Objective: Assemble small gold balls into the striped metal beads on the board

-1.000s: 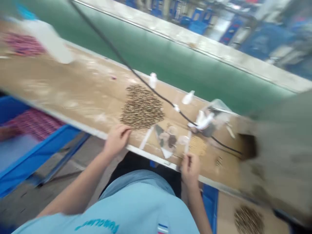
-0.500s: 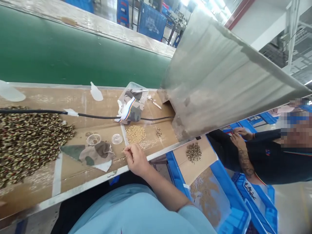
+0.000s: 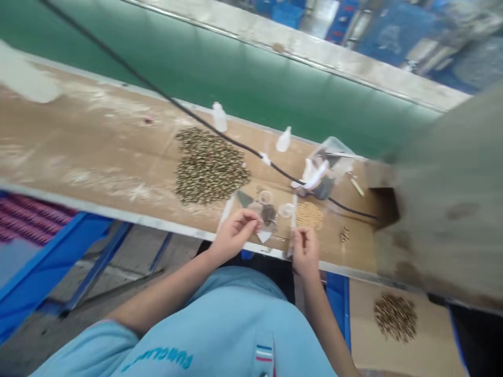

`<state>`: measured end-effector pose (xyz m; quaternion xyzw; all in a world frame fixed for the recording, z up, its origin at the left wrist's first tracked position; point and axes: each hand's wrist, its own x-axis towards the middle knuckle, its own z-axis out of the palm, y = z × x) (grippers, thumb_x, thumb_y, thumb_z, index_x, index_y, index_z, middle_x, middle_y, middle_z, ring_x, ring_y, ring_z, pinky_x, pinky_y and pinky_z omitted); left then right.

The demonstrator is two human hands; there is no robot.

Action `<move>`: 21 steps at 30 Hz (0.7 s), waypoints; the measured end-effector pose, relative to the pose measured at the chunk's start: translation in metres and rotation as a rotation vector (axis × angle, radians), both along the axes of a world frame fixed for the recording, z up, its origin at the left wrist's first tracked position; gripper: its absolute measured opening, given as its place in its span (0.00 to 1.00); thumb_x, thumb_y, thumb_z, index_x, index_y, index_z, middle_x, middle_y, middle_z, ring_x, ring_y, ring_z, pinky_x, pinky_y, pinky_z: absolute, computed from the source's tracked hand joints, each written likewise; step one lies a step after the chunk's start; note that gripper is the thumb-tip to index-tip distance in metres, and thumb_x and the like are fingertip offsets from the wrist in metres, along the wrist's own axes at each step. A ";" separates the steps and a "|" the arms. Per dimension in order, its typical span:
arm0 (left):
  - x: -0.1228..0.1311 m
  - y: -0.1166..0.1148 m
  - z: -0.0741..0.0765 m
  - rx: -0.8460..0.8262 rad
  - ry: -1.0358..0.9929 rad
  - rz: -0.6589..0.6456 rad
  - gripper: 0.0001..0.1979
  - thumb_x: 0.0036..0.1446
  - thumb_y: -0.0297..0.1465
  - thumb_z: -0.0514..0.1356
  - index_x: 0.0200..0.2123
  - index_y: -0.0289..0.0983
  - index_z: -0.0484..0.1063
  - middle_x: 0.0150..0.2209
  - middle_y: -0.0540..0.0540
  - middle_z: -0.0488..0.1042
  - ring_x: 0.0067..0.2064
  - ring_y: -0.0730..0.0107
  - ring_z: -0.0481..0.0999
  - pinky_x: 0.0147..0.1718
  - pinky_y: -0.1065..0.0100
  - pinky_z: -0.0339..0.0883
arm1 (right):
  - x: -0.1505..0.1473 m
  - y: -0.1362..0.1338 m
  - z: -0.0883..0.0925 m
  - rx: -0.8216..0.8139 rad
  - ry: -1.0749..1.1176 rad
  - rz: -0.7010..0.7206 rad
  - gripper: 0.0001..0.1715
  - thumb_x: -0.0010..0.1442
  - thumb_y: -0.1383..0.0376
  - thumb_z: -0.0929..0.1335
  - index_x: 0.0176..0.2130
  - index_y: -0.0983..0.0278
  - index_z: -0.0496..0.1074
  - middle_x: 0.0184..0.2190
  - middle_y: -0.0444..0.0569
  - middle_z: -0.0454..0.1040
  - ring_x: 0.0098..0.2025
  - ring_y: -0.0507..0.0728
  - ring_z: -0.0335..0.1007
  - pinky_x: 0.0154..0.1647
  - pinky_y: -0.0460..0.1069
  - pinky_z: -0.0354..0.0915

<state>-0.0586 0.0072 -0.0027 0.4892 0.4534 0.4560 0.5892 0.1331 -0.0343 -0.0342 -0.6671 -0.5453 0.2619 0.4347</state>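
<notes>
My left hand point(image 3: 236, 233) is at the front edge of the brown workbench point(image 3: 98, 146), fingers curled in a pinch over a camouflage cloth point(image 3: 267, 214); what it holds is too small to make out. My right hand point(image 3: 305, 250) is beside it, fingers pinched, just below a small heap of pale beads point(image 3: 308, 214). Two small clear cups point(image 3: 286, 210) sit between the hands and the heap. A large pile of dark small parts point(image 3: 208, 167) lies to the left of my left hand.
A black cable point(image 3: 157, 94) runs diagonally over the bench. Small white bottles point(image 3: 219, 116) and a clear bag point(image 3: 326, 167) stand at the back. A green conveyor belt point(image 3: 236, 68) runs behind. A grey metal chute point(image 3: 448, 199) is at right; blue bins point(image 3: 47, 251) at left.
The view swung right toward a co-worker, then back left. My left hand moved from the dark pile's edge to the cloth, close to my right hand.
</notes>
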 end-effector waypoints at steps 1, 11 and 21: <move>0.001 0.002 -0.002 -0.018 -0.047 -0.025 0.13 0.54 0.39 0.60 0.34 0.34 0.67 0.31 0.46 0.75 0.31 0.74 0.74 0.34 0.70 0.70 | 0.001 0.002 0.000 -0.027 0.066 -0.004 0.13 0.62 0.55 0.60 0.34 0.62 0.62 0.20 0.39 0.62 0.22 0.49 0.60 0.26 0.46 0.60; 0.007 0.005 -0.013 -0.176 -0.177 -0.198 0.11 0.51 0.34 0.62 0.35 0.32 0.70 0.28 0.48 0.72 0.30 0.77 0.71 0.33 0.73 0.67 | -0.003 0.007 0.012 -0.132 0.296 -0.037 0.21 0.57 0.47 0.64 0.33 0.61 0.61 0.17 0.36 0.60 0.17 0.46 0.54 0.16 0.42 0.52; 0.010 0.013 -0.017 -0.240 -0.250 -0.253 0.07 0.53 0.30 0.60 0.35 0.32 0.69 0.26 0.50 0.70 0.28 0.79 0.70 0.30 0.75 0.66 | 0.004 0.012 0.016 -0.100 -0.010 0.008 0.17 0.60 0.51 0.61 0.33 0.62 0.62 0.21 0.39 0.62 0.21 0.49 0.58 0.23 0.45 0.57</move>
